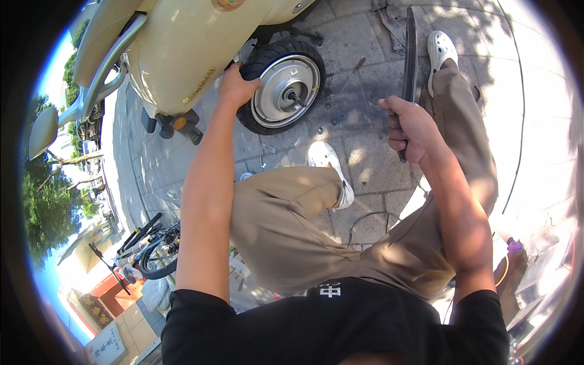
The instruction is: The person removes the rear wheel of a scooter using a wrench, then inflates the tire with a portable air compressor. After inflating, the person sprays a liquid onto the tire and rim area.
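Note:
My left hand (pixel 238 88) grips the black tyre (pixel 263 61) of a scooter wheel, fingers behind its left edge and thumb towards the rim. The wheel's silver hub (pixel 277 91) faces me, a threaded axle standing out of its middle. It sits at the end of a cream scooter (pixel 176 42). My right hand (pixel 413 129) is closed round the near end of a long, dark, flat metal bar (pixel 410 55). The bar points away from me, well right of the wheel and apart from it.
A thin screwdriver-like tool (pixel 360 64) and several small nuts lie on the paving (pixel 371 146) between wheel and bar. A grey cloth-like piece (pixel 392 27) lies farther off. A black cable (pixel 522 109) runs along the right. Bicycles (pixel 155 249) stand at the left.

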{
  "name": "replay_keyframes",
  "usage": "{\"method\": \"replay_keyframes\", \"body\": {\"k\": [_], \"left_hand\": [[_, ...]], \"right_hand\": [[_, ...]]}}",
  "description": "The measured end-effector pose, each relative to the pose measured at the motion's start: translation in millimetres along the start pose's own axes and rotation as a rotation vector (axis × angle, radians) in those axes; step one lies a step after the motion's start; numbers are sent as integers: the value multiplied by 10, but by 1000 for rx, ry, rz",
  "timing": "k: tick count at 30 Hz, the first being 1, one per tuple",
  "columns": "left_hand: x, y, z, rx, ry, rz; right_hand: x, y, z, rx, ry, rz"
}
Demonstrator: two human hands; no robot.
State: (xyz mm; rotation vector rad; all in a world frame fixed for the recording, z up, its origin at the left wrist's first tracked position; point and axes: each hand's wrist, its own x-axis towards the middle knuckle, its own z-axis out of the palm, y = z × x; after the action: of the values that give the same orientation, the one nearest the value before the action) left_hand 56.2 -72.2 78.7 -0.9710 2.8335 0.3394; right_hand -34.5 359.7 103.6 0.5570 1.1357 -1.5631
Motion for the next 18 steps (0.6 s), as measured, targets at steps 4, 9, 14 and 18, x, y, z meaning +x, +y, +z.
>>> {"method": "replay_keyframes", "body": {"k": [4, 9, 14, 18], "left_hand": [[-318, 147, -201, -113, -12, 102], [-840, 3, -389, -197, -173, 92], [-1946, 1022, -1027, -308, -241, 250], [-2858, 1361, -955, -614, -202, 266]], "right_hand": [[162, 57, -11, -50, 35, 10], [312, 479, 52, -406, 189, -139], [-260, 875, 87, -840, 146, -604], [-1022, 1078, 567, -1121, 81, -846]]}}
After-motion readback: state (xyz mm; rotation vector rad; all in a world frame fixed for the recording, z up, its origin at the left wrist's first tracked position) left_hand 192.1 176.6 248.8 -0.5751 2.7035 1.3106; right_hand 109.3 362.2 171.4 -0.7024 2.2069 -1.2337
